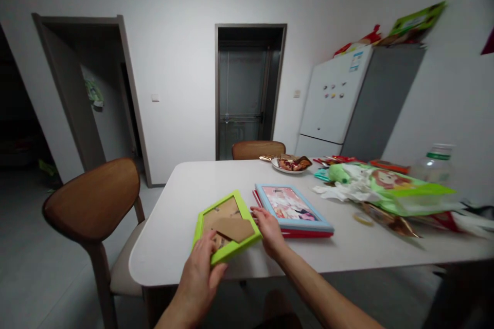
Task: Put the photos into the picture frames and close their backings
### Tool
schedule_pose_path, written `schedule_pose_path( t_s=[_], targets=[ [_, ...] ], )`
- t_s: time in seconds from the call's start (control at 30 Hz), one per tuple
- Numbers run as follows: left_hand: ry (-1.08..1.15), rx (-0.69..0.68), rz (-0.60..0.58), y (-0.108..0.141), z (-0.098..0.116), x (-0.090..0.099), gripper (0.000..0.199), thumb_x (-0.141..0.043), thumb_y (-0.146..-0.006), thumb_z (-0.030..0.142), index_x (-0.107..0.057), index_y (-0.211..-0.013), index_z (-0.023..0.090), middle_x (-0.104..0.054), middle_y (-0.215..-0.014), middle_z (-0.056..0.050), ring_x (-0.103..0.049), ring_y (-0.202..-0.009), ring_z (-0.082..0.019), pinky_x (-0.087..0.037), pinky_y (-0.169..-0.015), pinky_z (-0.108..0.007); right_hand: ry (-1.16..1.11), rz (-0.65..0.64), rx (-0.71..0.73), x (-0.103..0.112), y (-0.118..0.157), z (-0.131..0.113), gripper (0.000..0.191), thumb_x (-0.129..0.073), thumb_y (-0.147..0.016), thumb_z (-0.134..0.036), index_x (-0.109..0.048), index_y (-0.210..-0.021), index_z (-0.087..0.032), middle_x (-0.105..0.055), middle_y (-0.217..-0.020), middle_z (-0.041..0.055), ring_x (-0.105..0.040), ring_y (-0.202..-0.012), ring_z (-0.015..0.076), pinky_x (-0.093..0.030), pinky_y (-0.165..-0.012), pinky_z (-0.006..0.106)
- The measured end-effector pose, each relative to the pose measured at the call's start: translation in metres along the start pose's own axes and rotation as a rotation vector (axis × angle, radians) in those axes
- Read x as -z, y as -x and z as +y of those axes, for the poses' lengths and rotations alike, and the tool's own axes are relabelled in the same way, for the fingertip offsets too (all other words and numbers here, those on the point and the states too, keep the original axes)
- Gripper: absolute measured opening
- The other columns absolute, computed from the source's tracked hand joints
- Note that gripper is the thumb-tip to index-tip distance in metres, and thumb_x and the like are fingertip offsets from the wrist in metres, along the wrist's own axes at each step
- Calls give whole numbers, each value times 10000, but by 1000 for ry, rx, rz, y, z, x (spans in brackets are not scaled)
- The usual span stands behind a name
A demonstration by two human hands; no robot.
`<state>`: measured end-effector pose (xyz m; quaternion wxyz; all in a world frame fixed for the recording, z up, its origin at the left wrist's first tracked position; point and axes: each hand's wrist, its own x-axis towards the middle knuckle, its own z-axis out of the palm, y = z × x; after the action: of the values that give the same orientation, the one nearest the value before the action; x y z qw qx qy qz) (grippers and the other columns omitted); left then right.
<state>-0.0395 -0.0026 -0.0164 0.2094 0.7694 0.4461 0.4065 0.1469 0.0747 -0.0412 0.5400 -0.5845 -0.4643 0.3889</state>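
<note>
A green photo frame (244,207) is tilted above the near left part of the white table, its brown back and stand facing me. My left hand (200,270) grips its near left corner, with the fingers over the back and the thumb below the edge. At the frame's right side is my right hand (268,229), its fingers bent against the green edge. Just right of that hand, a light blue frame (324,223) with a pink picture lies on top of a red frame (304,234).
Behind the frames, a plate (292,170) holds food. Packages, crumpled tissue (351,191), a tape roll (363,218) and a clear jar (434,167) crowd the right of the table (170,216). A wooden chair (96,198) stands at the left, another behind.
</note>
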Motion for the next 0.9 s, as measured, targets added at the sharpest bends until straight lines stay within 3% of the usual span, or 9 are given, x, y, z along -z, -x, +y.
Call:
schedule_pose_path(
  t_s=[0.03,0.13,0.2,0.27,0.43,0.53,0.6,0.73,0.9],
  targets=[
    [117,23,68,-5,8,1,224,-496,-706,159,-492,-929,178,-496,-1161,-102,-437,-1090,-238,-355,-906,-422,-80,-44,-47,-6,13,2,411,-320,-773,-387,-475,-1042,-117,-598,-896,99,-581,-686,148,-433,-556,244],
    [457,78,195,-16,35,-6,168,-495,-753,287,-488,-888,187,-553,-1054,-74,-486,-1024,-226,-394,-853,-364,-533,-411,-302,-32,49,4,419,-426,-730,-472,-526,-977,-149,-620,-790,80,-579,-642,159,-434,-550,275],
    [619,88,221,-24,51,-16,198,-536,-732,314,-489,-874,184,-583,-971,-63,-516,-975,-222,-408,-824,-334,-763,-399,-252,-42,60,0,371,-469,-708,-455,-557,-898,-150,-627,-761,69,-578,-662,166,-439,-577,280],
    [741,77,231,-34,64,-24,260,-592,-687,293,-472,-892,187,-597,-927,-49,-539,-934,-210,-418,-803,-319,-813,-271,-139,-33,55,-10,287,-488,-700,-399,-564,-835,-157,-634,-751,51,-577,-690,169,-445,-593,272],
    [967,75,191,-73,74,-40,413,-637,-637,241,-431,-991,190,-599,-977,-50,-557,-912,-187,-416,-820,-326,-445,-61,8,61,0,-43,217,-473,-704,-246,-545,-897,-176,-643,-683,5,-573,-568,137,-442,-528,246],
    [925,174,87,-93,64,-69,340,-623,-643,244,-483,-940,156,-623,-946,-71,-575,-876,-192,-421,-810,-317,-280,5,-30,125,-40,-52,274,-496,-673,-165,-556,-941,-153,-631,-587,-1,-539,-455,124,-414,-461,229],
    [892,240,19,-102,56,-97,284,-593,-666,244,-500,-914,142,-644,-898,-84,-593,-837,-196,-436,-776,-310,2,59,-56,157,-62,-50,284,-488,-678,-166,-575,-947,-143,-633,-579,-1,-540,-460,120,-407,-457,218],
    [789,303,-30,-115,44,-146,173,-574,-673,211,-537,-833,156,-657,-854,-94,-595,-842,-215,-430,-763,-311,183,119,-70,190,-91,-32,309,-501,-641,-130,-602,-932,-109,-644,-604,11,-537,-489,115,-391,-475,203],
    [607,380,-12,-124,33,-168,279,-616,-616,183,-557,-888,158,-615,-983,-111,-523,-970,-262,-352,-857,-344,287,103,-70,199,-102,-6,319,-479,-640,-143,-612,-930,-142,-663,-712,7,-561,-581,123,-404,-543,200]
  ],
)
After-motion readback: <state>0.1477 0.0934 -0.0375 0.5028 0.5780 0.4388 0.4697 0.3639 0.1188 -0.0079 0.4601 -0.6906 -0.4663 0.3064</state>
